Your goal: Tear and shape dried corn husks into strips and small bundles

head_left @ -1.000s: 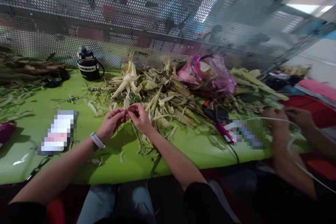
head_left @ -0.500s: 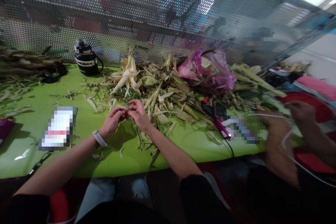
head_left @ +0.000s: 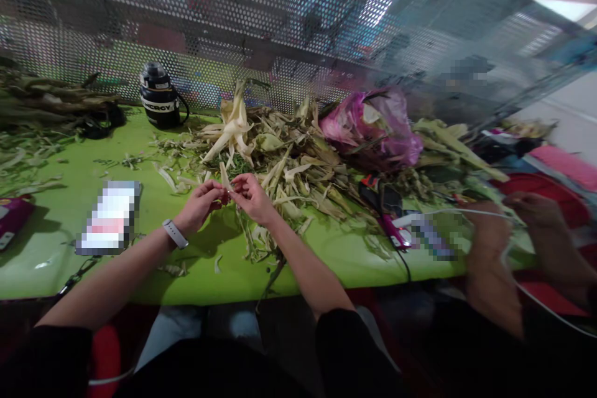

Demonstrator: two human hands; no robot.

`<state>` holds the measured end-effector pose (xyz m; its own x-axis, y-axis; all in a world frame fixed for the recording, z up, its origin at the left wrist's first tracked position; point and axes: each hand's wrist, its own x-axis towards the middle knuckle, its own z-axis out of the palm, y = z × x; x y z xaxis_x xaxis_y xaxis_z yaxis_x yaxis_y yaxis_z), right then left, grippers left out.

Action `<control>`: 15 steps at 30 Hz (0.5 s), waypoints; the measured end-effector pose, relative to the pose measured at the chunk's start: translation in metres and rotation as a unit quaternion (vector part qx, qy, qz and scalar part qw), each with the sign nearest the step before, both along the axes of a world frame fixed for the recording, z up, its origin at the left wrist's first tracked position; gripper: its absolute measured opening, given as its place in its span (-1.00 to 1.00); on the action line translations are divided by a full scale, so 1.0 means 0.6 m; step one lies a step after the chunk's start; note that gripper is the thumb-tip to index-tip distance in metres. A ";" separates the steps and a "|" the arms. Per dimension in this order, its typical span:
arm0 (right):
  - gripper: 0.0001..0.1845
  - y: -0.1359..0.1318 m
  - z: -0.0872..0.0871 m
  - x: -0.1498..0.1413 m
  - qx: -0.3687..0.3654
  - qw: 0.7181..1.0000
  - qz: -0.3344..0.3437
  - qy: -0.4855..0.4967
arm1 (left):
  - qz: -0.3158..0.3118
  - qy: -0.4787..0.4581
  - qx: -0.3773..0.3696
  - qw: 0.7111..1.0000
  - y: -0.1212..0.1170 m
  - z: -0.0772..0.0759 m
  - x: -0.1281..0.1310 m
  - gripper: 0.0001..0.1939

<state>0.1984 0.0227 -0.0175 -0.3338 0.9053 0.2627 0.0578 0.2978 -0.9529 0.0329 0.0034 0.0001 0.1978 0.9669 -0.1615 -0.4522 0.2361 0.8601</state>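
My left hand [head_left: 199,205], with a white watch band on its wrist, pinches near the base of a narrow pale strip of corn husk [head_left: 224,175]. From the other side, my right hand [head_left: 253,199] grips the same strip with thumb and fingers. The strip points up and away between the fingertips, its lower end hidden by them. Just beyond stands a cream husk bunch [head_left: 234,124] with splayed ends. A heap of dry husks [head_left: 321,183] spreads to the right, and shredded green-white bits [head_left: 256,245] lie under my right wrist.
A black jug [head_left: 161,102] with a handle stands at the back, before a perforated metal screen [head_left: 261,18]. A phone [head_left: 108,217] lies left on the green table [head_left: 196,280]. Rightward are a pink plastic bag [head_left: 396,143], a cabled purple device [head_left: 395,235] and another person's hands [head_left: 532,208].
The husk strip, lying low across my fingertips before, now stands up between them. My hands have come slightly apart. The view has shifted a little.
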 end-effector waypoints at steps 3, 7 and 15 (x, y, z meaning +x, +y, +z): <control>-0.61 0.004 -0.004 0.002 0.012 1.000 -0.009 -0.004 | 0.004 -0.007 -0.014 1.000 0.002 0.002 -0.002 -0.84; -0.74 0.005 -0.003 0.009 0.146 0.985 -0.043 -0.077 | -0.003 -0.035 -0.064 0.997 0.007 -0.002 -0.005 -0.90; -0.80 0.004 -0.004 0.015 0.330 0.927 -0.076 -0.163 | -0.046 -0.079 -0.098 0.991 0.006 0.006 -0.005 -0.98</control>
